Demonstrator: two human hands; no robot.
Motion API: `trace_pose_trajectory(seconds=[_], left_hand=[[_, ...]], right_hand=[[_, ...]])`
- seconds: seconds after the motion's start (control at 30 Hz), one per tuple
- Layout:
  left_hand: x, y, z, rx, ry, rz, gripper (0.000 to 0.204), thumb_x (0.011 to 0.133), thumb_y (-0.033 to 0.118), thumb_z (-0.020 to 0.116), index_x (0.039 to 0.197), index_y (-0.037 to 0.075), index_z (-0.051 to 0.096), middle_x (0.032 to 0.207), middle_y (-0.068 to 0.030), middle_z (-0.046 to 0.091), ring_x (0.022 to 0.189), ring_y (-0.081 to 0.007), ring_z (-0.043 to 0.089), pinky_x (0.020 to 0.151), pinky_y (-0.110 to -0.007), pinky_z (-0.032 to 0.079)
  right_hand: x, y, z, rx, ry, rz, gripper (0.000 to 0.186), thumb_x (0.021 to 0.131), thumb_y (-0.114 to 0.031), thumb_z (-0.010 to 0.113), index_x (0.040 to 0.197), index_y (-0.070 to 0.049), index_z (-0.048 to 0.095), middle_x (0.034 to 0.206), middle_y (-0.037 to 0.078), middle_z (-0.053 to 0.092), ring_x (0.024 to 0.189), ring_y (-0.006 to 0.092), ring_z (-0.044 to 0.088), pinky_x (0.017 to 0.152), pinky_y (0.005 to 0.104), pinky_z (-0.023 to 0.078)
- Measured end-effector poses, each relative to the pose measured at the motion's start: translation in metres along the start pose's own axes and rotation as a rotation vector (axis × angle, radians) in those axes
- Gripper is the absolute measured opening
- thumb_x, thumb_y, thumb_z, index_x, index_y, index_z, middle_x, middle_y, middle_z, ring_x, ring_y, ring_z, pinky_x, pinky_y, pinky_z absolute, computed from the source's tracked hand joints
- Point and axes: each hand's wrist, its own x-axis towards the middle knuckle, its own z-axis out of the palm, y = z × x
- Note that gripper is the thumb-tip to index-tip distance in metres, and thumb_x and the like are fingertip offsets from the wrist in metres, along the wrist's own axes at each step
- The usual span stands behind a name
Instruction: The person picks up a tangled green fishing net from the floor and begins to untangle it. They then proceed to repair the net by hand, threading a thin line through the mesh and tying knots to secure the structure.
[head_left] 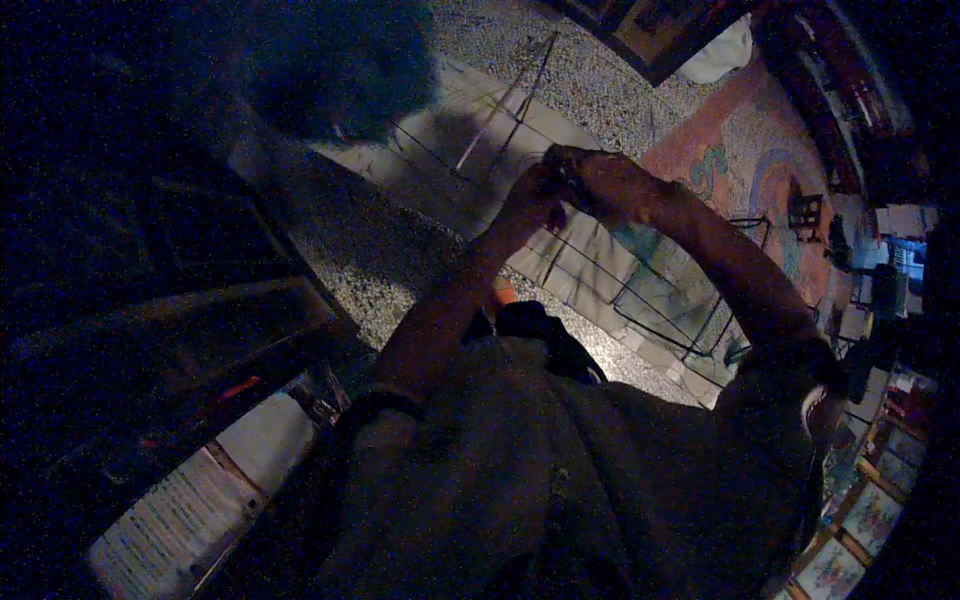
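Observation:
Both of my hands meet in front of me, above a pale tiled strip of floor [590,255]. My left hand [535,195] and my right hand [597,178] are closed, fingers close together around something small and dark. Dimness hides what it is. Just beyond them, thin straight rods [515,108] rise at a slant. Dark thin lines like a wire frame [660,338] run beneath my hands and forearms; whether my fingers touch that frame I cannot tell.
A large blurred blue-green rounded mass [345,75] is at the upper left. Dark furniture [190,310] lines the left, above a printed white sheet [175,525]. A framed panel [650,45] and a white bundle [722,55] lie far right, near a painted pinkish surface [740,130].

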Motion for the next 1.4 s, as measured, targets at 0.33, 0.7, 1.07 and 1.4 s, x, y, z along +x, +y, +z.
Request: trace_pose_trajectory(seconds=[0.33,0.7,1.07,1.4], left_hand=[[-0.002,-0.029,-0.005,0.061,0.270,-0.088,0.027,0.078,0.024,0.057,0.091,0.003,0.047,0.068,-0.0064,0.056,0.044,-0.0124,0.054,0.037,-0.023,0.041],[-0.004,-0.012,0.001,0.052,0.268,-0.023,0.025,0.077,0.021,0.059,0.087,0.002,0.047,0.068,-0.0065,0.057,0.047,-0.0116,0.054,0.040,-0.023,0.044],[0.007,-0.019,0.005,0.211,-0.053,0.255,0.036,0.076,0.027,0.061,0.101,0.005,0.048,0.080,-0.0071,0.055,0.072,-0.0154,0.055,0.062,-0.029,0.046],[0.027,0.018,-0.016,0.968,0.033,0.400,0.026,0.079,0.030,0.054,0.094,0.009,0.054,0.085,-0.0121,0.055,0.076,-0.0294,0.052,0.069,-0.040,0.042]], right_hand=[[0.024,0.025,0.014,-0.003,-0.030,-0.115,0.028,0.075,-0.023,0.060,0.092,-0.004,0.048,0.091,0.013,0.051,0.087,0.0248,0.052,0.074,0.0330,0.043],[0.010,0.049,0.003,0.047,-0.087,-0.186,0.027,0.076,-0.025,0.058,0.089,-0.002,0.051,0.086,0.012,0.055,0.079,0.0271,0.055,0.069,0.0344,0.044],[0.035,0.048,-0.037,-0.324,-0.331,-0.297,0.020,0.078,-0.024,0.053,0.082,-0.004,0.054,0.077,0.011,0.055,0.079,0.0272,0.053,0.068,0.0354,0.042],[0.041,0.039,-0.073,-0.275,-0.396,-0.201,0.020,0.076,-0.024,0.055,0.079,-0.005,0.054,0.074,0.011,0.053,0.067,0.0269,0.052,0.061,0.0341,0.043]])
